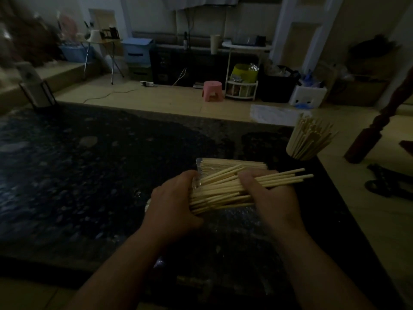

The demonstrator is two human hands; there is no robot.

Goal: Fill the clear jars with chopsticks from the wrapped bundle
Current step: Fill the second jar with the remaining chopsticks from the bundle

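Right grip on chopsticks; jar full.

Chopsticks: pale cream, unpatterned, the same shade in the bundle and in the jar. Wrapper: clear, with glossy highlights. Table top: black, mottled with grey-blue speckles. Floor: tan. Stool: pink. Storage box: blue. Bucket: yellow-green. Rack: white.

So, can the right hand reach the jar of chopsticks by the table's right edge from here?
Probably yes. The jar stands just beyond and right of the right hand, with only bare table between. The hand grips loose chopsticks, though, and the jar already looks packed.
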